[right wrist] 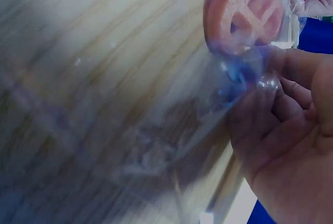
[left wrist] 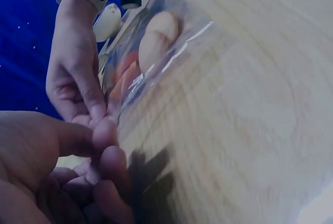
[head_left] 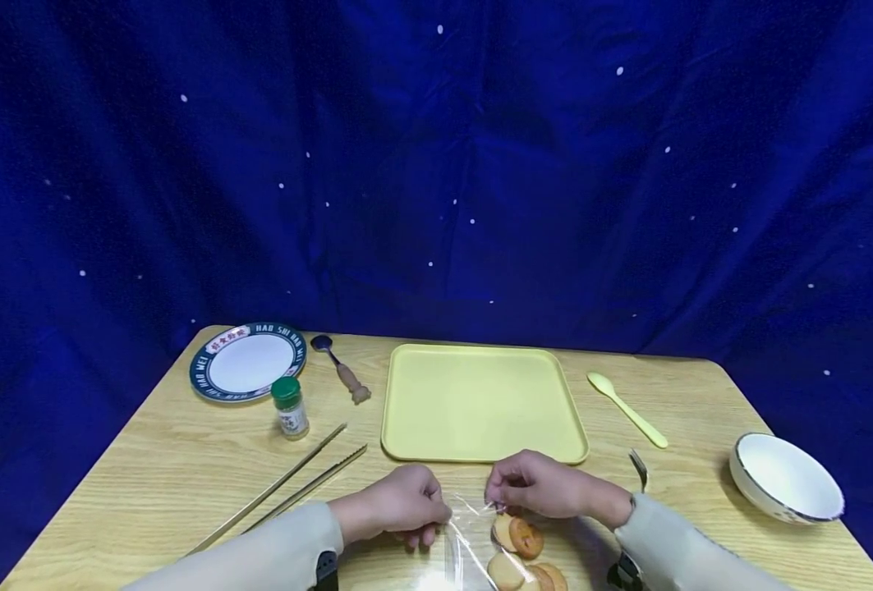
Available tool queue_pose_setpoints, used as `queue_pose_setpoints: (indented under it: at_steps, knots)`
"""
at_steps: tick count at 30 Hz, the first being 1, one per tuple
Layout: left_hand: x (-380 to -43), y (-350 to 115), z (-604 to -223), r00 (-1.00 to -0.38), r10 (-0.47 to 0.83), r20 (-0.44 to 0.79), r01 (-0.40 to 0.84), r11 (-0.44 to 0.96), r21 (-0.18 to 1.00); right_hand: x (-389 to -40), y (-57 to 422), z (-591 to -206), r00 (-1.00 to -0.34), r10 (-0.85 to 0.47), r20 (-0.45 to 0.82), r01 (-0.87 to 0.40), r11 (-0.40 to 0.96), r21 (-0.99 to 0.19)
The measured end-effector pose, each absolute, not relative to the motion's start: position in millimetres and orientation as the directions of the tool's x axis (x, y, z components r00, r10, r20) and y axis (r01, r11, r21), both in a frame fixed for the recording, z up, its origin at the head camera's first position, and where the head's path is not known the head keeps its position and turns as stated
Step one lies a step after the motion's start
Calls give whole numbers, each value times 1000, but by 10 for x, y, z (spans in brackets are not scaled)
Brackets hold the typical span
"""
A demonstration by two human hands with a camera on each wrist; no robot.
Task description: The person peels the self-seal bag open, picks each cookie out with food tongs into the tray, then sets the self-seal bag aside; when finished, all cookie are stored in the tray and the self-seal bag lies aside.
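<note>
A clear plastic bag [head_left: 460,552] lies near the table's front edge with several cookies [head_left: 506,572] inside, some pale and round. One orange-brown cookie [right wrist: 221,18] has pretzel-like cutouts and shows large in the right wrist view. My left hand [head_left: 409,499] pinches the bag's far edge at its left side, thumb and forefinger together. Opposite it, my right hand [head_left: 539,486] pinches the same edge at the right, close above the cookies. In the left wrist view, both hands' fingertips meet the film along one line. Glare hides part of the bag.
Beyond the hands sits a yellow tray [head_left: 480,402]. To the left are metal tongs [head_left: 281,492], a green-capped shaker [head_left: 289,409], a rimmed plate [head_left: 249,363] and a dark-headed spoon [head_left: 342,369]. A yellow spoon [head_left: 627,409], a fork [head_left: 639,469] and a white bowl [head_left: 785,478] are right.
</note>
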State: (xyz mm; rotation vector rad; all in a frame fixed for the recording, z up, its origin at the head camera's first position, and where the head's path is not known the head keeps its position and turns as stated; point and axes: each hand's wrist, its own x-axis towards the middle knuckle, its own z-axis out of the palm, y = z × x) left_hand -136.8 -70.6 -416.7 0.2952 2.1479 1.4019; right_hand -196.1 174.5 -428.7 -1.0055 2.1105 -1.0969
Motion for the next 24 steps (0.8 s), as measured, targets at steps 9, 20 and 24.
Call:
queue_pose_setpoints:
  at_steps: [9, 20, 24]
  knots:
    - [-1305, -706, -4183, -801, 433, -412, -179, 484, 857, -1960, 1811, -4185, -553, -813, -182, -312, 404, -860]
    - [-1273, -619, -4203, -804, 436, -404, -154, 503, 850, -1956, 2146, -4118, -541, -806, -239, -315, 458, -831]
    - [-1278, -659, -4201, -789, 461, -406, -165, 478, 863, -1956, 2195, -4128, -544, -806, -234, -318, 457, -831]
